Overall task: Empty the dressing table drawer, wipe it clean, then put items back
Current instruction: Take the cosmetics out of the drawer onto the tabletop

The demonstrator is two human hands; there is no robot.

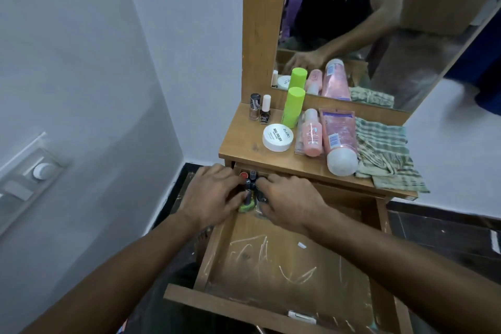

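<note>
The drawer (284,266) stands pulled out, its scratched floor bare toward the front. Both hands reach into its back corner: the left hand (214,195) curls round a dark polish bottle (247,196), and the right hand (287,200) grips another small bottle (262,198). A green item (245,207) lies beneath them. On the worktop (244,144) above sit 2 nail polishes (260,110), a white tub (278,137), a green can (292,107), 2 pink tubes (325,133) and a checked cloth (385,152).
</note>
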